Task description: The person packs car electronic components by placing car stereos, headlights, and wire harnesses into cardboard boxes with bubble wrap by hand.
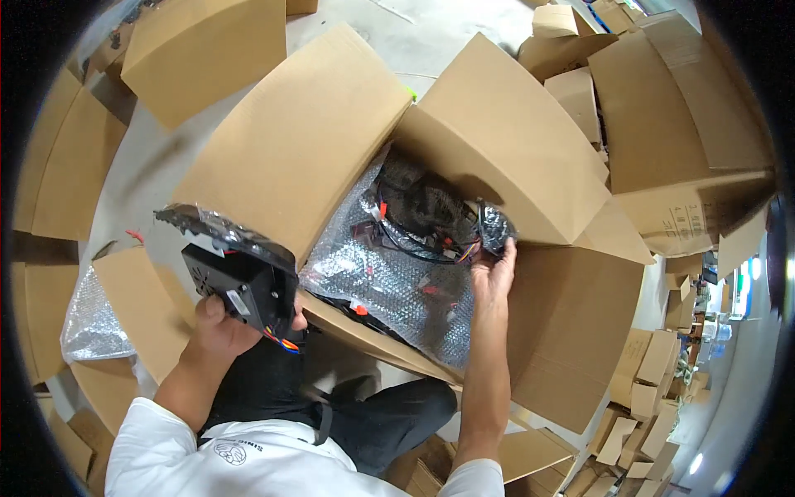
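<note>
My left hand (225, 328) grips a black plastic unit (240, 282) with vent slots, a white label and a short bundle of coloured wires. A curved black panel with clear film (228, 232) stands against the unit's far side. In the open cardboard box (571, 323), my right hand (495, 272) is closed around a small black plastic-wrapped part (496, 229) at the right inner wall. Thin cables (406, 240) run beside it. Bubble wrap (397, 298) and a dark mesh-like piece (426, 203) lie inside the box, along with several orange-red tabs.
The box's flaps (290, 124) are folded outward. Other cardboard boxes (207, 54) stand at the far left and along the right (654, 108). Bubble wrap (95, 319) lies in a box at the left. My knee (422, 406) is close to the box's near edge.
</note>
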The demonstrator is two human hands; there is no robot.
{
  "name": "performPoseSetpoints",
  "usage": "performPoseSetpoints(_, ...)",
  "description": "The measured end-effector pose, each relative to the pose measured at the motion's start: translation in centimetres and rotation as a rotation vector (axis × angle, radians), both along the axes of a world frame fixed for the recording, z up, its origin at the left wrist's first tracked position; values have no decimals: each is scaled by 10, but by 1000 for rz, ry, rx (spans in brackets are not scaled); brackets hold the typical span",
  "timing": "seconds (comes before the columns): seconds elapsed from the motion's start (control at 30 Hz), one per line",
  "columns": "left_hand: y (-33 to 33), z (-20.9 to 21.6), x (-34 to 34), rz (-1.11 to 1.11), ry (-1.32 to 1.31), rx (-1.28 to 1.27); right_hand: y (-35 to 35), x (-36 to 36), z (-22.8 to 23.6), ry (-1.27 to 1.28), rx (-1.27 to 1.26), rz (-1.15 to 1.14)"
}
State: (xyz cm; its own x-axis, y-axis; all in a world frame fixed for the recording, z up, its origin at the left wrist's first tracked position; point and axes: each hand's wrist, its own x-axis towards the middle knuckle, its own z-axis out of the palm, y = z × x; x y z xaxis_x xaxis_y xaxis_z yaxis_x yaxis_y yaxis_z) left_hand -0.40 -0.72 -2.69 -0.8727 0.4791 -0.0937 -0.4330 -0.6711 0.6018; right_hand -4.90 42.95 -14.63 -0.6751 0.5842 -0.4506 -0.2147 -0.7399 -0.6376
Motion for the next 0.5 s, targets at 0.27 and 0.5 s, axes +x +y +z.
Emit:
performPoseSetpoints(0.27,-10,-36,32,54,45,-85,15,-40,-88,-651,518,117)
performPoseSetpoints(0.5,49,30,5,-2,-1,-251,34,10,-44,-857,1243,190)
